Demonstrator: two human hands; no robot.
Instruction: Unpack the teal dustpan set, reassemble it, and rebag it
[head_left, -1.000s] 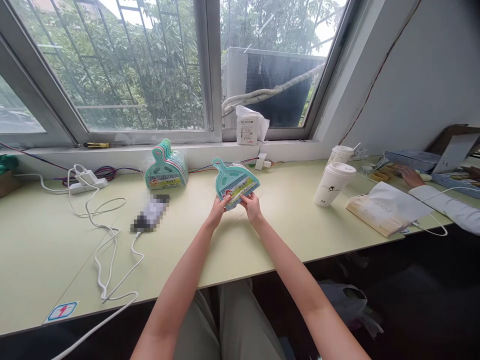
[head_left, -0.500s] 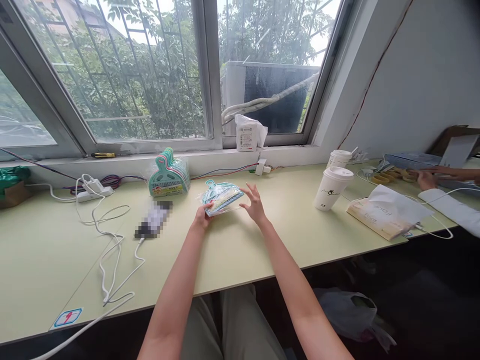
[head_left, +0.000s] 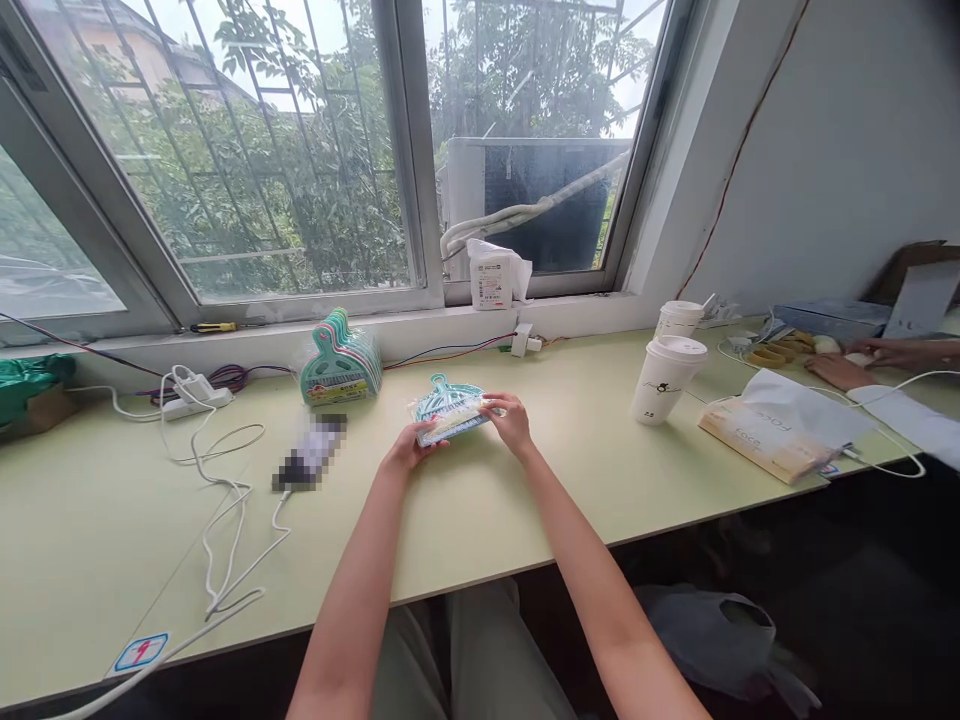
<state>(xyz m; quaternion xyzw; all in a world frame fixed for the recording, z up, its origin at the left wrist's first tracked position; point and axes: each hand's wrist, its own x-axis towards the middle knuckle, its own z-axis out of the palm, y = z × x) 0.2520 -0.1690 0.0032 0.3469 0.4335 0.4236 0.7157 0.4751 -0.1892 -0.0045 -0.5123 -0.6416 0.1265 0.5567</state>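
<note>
Dustpan set (head_left: 450, 414), a small teal one in a clear shiny wrap, lies almost flat just above the pale green tabletop (head_left: 480, 510). Both hands hold it. The left hand (head_left: 406, 455) pinches its near left corner with bent fingers. The right hand (head_left: 510, 420) grips the right edge, fingers curled on the wrap. Farther back stands a stack of dustpan sets (head_left: 339, 348). To the right stand two white paper cups (head_left: 663, 376). Behind is a big window (head_left: 300, 150).

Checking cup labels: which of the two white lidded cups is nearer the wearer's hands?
The front cup, bearing a small dark logo. It stands nearer the right hand; the other cup sits behind it, toward the wall.
</note>
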